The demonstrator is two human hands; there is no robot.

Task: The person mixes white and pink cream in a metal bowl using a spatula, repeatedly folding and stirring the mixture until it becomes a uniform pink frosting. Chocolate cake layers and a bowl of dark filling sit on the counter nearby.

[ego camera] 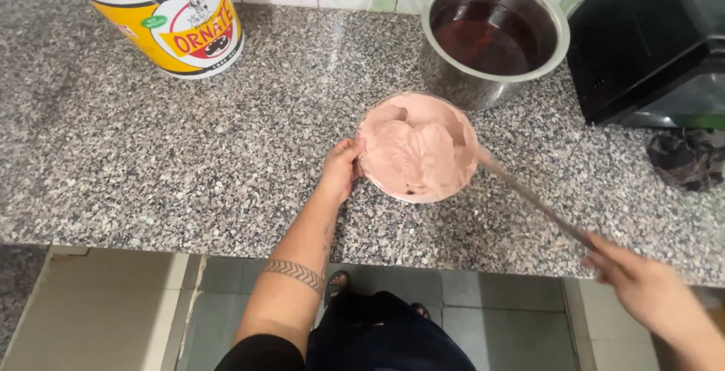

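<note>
Head view: the left hand (340, 168) grips the rim of the pink-filled bowl (418, 146), steadying it on the tabletop (189, 159). The right hand (630, 274) closes around a long spatula (529, 197) whose blade meets the bowl's right edge. A steel pot (491, 35) stands just behind the bowl.

Bucket (170, 16) top and black appliance (653, 38) cut off.

counter (189, 159): speckled grey granite, polished, being seen faintly glossy | far-right pot (491, 35): shiny steel, dark glossy liquid being held | pink cream (418, 152): thick, matt, softly ridged | spatula blade (529, 197): smooth metal | far-left bucket (162, 16): glossy plastic | right cloth (689, 158): dark, crumpled
</note>
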